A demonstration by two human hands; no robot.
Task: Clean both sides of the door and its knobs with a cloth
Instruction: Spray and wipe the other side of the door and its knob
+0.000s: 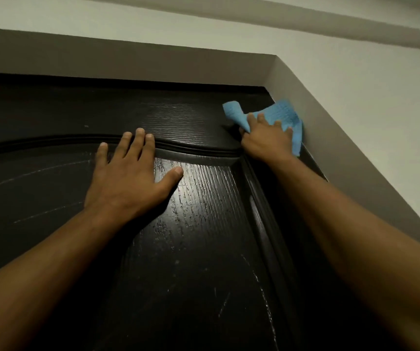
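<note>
The soft, crumpled light-blue cleaning cloth [283, 115] sits high in the upper right corner of the dark brown wood-grain panelled door [204, 224], pinned against the flat rail just beside the grey-brown painted door frame [343, 148]. The right hand [267, 138] lies over the cloth with its fingers spread fairly straight, pressing it flat to the wood rather than bunching it; part of the cloth pokes out above the fingers and part hangs down past the little-finger side. The left hand [130, 176] is released and holds nothing, palm flat on the raised arched moulding [191, 150] and the panel under it, apparently bracing the door. The cloth looks thin, light and limp, so it will likely fold and creep under the palm; it probably handles best gathered into a pad under the fingers, with the loose flap tucked in so it does not drag on the frame. The door itself is stiff and heavy, with a glossy, ribbed grain that shows pale streaks and smears lower down, so firm strokes along the grain seem the sensible way. The moulding grooves would call for a fingertip pushed into the cloth. No knob is in view here, and the far side of the door cannot be seen
</note>
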